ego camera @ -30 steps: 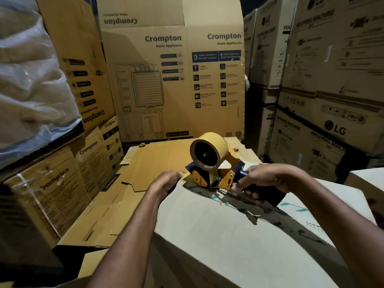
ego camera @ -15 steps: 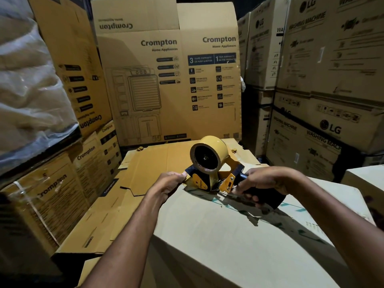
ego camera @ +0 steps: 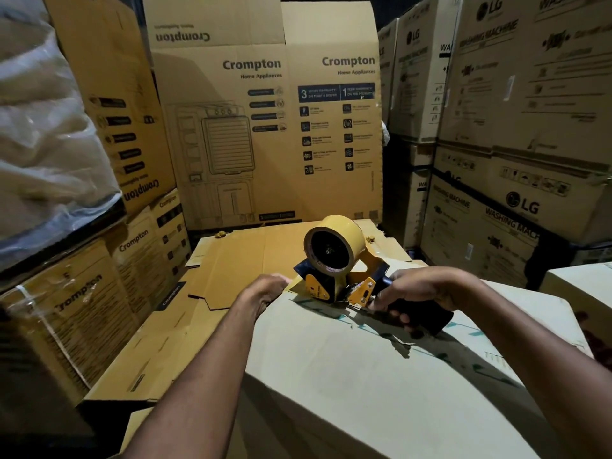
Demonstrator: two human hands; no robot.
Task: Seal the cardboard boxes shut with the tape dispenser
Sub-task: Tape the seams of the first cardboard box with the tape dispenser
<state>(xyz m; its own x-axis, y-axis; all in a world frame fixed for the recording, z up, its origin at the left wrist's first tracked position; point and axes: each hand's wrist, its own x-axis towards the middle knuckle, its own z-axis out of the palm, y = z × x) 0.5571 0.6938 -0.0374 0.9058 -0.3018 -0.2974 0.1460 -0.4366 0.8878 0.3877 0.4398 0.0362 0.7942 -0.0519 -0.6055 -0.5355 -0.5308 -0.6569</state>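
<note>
- A plastic-wrapped bundle (ego camera: 43, 144) is sitting at the far left on top of stacked Crompton boxes (ego camera: 82, 293).
- Flattened cardboard sheets (ego camera: 231, 266) are lying beyond the left edge of the cardboard box (ego camera: 347, 376), with a tall Crompton carton (ego camera: 265, 127) standing behind them.
- The left hand (ego camera: 266, 289) is lying over the box's far edge near its far left corner. Its fingers are going down behind the edge, so I cannot tell whether it is gripping or only pressing.
- The tape dispenser (ego camera: 337, 260), with its yellow roll uppermost, is sitting on the box top at the far edge, just right of the left hand, at the end of the centre seam.
- The right hand (ego camera: 420, 289) is gripping the dispenser's black handle, fingers wrapped around it.
- LG washing machine boxes (ego camera: 530, 200) are standing stacked at the right.
</note>
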